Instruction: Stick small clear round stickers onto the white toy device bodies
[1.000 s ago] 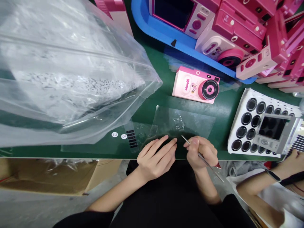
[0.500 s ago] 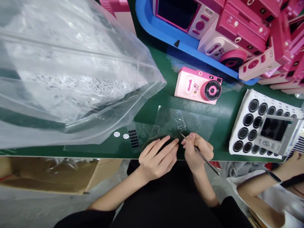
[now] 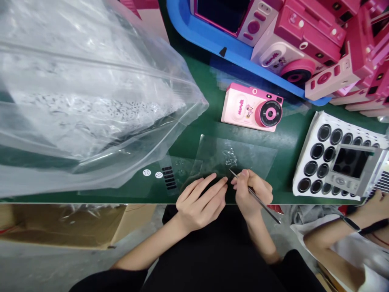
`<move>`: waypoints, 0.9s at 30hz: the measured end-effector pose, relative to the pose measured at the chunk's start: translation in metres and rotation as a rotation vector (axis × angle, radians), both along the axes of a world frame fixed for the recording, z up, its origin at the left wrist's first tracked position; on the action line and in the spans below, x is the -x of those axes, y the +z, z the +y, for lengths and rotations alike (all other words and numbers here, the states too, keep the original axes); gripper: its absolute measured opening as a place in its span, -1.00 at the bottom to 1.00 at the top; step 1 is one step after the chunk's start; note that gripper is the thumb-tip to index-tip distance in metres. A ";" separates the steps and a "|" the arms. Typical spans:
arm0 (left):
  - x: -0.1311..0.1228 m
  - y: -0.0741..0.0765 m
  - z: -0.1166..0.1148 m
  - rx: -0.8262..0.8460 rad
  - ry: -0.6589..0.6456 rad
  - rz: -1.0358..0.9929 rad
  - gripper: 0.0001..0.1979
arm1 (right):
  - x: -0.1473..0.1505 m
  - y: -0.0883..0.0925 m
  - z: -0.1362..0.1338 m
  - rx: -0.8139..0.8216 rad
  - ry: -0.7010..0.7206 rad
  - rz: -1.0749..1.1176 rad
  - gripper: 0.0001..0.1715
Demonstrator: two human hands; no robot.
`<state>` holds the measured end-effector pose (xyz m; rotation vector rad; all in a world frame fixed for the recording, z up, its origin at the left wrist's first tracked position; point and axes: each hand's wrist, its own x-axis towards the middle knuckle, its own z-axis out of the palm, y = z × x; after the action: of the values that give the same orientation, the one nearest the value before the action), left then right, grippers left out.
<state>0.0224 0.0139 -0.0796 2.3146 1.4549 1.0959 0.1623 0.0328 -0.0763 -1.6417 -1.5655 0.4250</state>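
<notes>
Clear film sheet [image 3: 243, 154] just past R hand's [image 3: 251, 194] grip on pick [image 3: 273, 216].

A slim metal pick [image 3: 263, 205] is being held in the right hand [image 3: 251, 194], its tip over a clear film sheet [image 3: 252, 160], while the left hand [image 3: 199, 205] is being rested at the sheet's near edge on a green workbench mat [image 3: 194, 138].

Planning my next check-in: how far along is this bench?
Looks done: pink cameras piled in the blue tray, one on the mat. In hand: right hand holds a metal pick at a clear sheet, left hand beside it. Left: the big plastic bag looks full.
</notes>
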 end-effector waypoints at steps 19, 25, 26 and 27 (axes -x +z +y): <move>0.000 -0.001 -0.001 -0.002 0.002 -0.004 -0.84 | 0.001 0.002 0.001 -0.020 -0.001 -0.009 -0.51; 0.000 -0.003 -0.003 0.004 -0.006 -0.010 -0.81 | 0.001 0.002 0.001 -0.004 0.006 0.004 -0.51; 0.000 -0.003 -0.003 0.004 -0.005 -0.011 -0.81 | 0.001 0.002 0.001 -0.004 0.008 0.009 -0.51; 0.000 -0.003 -0.003 0.005 -0.004 -0.012 -0.81 | 0.001 0.001 0.001 -0.004 0.008 0.013 -0.51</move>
<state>0.0225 0.0112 -0.0822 2.3031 1.4461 1.1022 0.1612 0.0336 -0.0748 -1.6272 -1.5631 0.4357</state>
